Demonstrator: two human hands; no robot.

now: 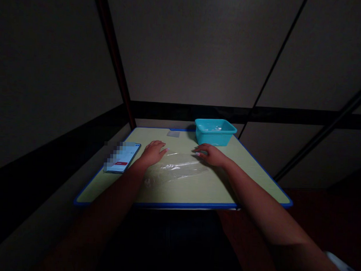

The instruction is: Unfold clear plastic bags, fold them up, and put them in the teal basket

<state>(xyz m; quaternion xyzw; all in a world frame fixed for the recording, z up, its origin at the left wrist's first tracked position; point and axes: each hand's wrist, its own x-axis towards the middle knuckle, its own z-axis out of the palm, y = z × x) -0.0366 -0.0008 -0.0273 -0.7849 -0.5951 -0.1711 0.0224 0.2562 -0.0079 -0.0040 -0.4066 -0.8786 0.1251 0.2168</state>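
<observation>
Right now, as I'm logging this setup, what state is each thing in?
Clear plastic: spread on the table, creased.
Left hand: open, thumb apart, by the plastic; contact unclear.
Right hand: open, fingers bent, by the plastic; contact unclear.
Phone: screen lit, partly pixelated.
Teal basin: upright, uncovered, something shiny inside.
Small pale piece: lying flat.

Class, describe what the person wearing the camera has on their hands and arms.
The left hand and right hand are ungloved. No sleeve, watch or bracelet shows on the left forearm or right forearm; dim light hides smaller details.
</observation>
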